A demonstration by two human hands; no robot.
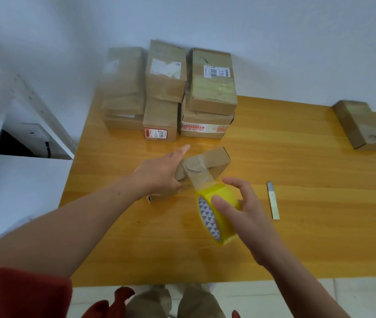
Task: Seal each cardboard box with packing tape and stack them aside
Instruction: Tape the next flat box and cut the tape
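Right hand [239,210] grips yellow packing-tape roll [207,218], strip stuck to small brown cardboard box [214,160] | left hand [159,173], fingers straight, braces it | sealing judged midway | stacked brown boxes [212,88] behind | lone brown box [361,125] far right, likely pending

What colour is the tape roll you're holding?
Yellow tape roll, inner core white with dark triangle print; head view shows it.

1. Far edge of the table [297,226]: blocked by stacked boxes [168,92], three piles side by side against the wall.
2. Far right corner: lone box [363,125]; bare top between it and the piles.
3. Centre: small box [214,161] under left hand [159,173], with tape stretched to the tape roll [217,214] in right hand [244,207]; this bars the gap between the hands.
4. Blade strip [273,200] just right of right hand; bare top beyond.
5. Near edge bare.
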